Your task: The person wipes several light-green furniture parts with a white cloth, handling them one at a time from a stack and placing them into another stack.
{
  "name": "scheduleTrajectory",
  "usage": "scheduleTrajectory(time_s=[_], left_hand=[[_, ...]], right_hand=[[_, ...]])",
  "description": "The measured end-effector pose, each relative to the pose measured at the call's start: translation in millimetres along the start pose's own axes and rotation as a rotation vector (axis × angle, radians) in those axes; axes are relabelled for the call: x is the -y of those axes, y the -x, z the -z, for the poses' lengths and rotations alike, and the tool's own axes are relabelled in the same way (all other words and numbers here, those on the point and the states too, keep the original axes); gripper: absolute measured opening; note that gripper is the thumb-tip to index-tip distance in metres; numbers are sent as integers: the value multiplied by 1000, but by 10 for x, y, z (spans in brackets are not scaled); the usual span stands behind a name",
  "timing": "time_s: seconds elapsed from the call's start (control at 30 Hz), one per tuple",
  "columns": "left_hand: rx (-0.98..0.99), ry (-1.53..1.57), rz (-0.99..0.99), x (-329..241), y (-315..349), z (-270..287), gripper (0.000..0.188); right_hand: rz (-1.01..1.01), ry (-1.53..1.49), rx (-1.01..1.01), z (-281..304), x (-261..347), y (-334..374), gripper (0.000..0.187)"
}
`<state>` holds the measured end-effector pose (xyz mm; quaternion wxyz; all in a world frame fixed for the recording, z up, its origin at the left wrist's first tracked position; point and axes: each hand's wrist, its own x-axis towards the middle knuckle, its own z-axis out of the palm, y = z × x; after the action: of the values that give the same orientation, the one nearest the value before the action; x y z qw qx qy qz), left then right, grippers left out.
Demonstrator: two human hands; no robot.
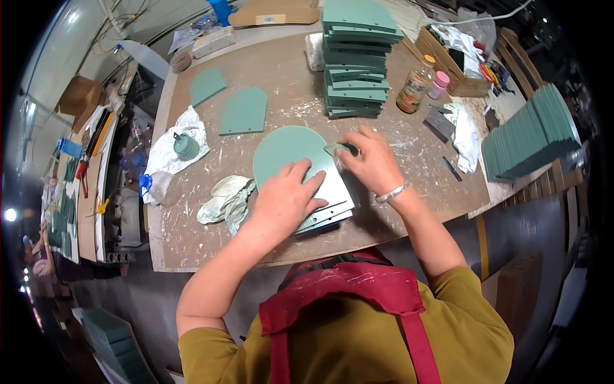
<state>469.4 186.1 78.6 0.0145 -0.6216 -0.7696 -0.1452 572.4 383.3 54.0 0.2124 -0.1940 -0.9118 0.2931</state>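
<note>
released left grip (285, 197) touches one green panel (281, 148) while right grip (369, 162) pinches one small piece (333, 149).

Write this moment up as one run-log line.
left hand: spread on green panel | right hand: pinching small green piece at panel's edge | left: crumpled cloth | beyond: panel stack

Ahead of the left hand (286, 201), a lane of desk (291, 73) opens up between arched panel (246, 112) and tall panel stack (355, 64) | that stack's a wall ahead of the right hand (372, 160)! | forward-right, bottle (414, 88) in the way | rightward, room as far as the black pen (451, 169) | close left, crumpled cloth (225, 200) crowding the left hand
</note>
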Motion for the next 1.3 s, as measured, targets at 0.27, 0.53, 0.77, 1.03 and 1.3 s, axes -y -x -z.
scheduleTrajectory(time_s=[0.27, 0.53, 0.77, 1.03, 1.3], left_hand=[[43, 71, -100, 160, -57, 72, 51], [44, 21, -156, 208, -57, 48, 48], [174, 87, -293, 654, -192, 77, 48], [82, -28, -336, 636, -165, -56, 57], [20, -33, -350, 688, -146, -133, 57]], right_hand=[[55, 78, -138, 129, 300, 753, 17], [22, 118, -94, 314, 549, 1297, 21], [45, -129, -236, 177, 564, 1165, 30], [385, 131, -184, -344, 970, 1148, 33], [384, 214, -59, -488, 1011, 1216, 35]])
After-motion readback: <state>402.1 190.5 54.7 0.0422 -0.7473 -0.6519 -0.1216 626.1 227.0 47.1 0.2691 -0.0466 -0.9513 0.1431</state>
